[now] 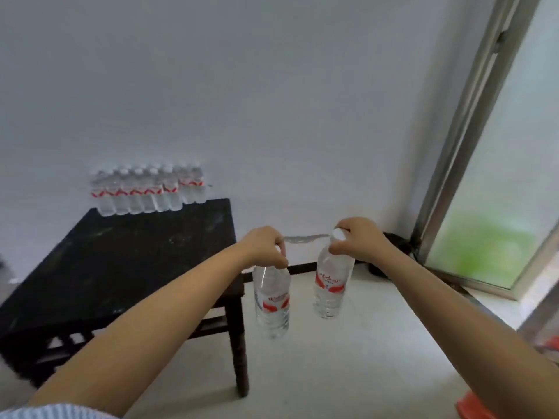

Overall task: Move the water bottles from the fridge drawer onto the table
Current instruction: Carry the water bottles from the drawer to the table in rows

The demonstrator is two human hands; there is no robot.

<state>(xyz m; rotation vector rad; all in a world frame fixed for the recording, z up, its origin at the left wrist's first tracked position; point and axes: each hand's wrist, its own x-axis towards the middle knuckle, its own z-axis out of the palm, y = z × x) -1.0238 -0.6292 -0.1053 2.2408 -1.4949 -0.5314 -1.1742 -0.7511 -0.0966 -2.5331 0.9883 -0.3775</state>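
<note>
A white wall (242,86) is filling most of the view, with a frosted window (499,207) in a metal frame running down the right side. Below them a pale floor (363,358) is lying open between the window sill and a black wooden table (121,267) standing at the left against the wall.

A row of water bottles (145,192) with red labels is standing upright along the table's far edge, close against the wall. The rest of the dark top, nearer the person, is looking free to take more.

A person is carrying two further bottles toward the table, so this appears to be the carrying step, with the fridge drawer out of view. The left hand (266,246) is curling round the neck of the left bottle (272,300), which is hanging just past the table's right front corner. The right hand (354,240) is pinching the right bottle (332,285) just under its white cap, over bare floor, a little apart from the first.

The next move is likely calling for both arms to be swinging left and lifting, so the bottle bases are clearing the table's right edge before being set down in front of the standing row without knocking it.
</note>
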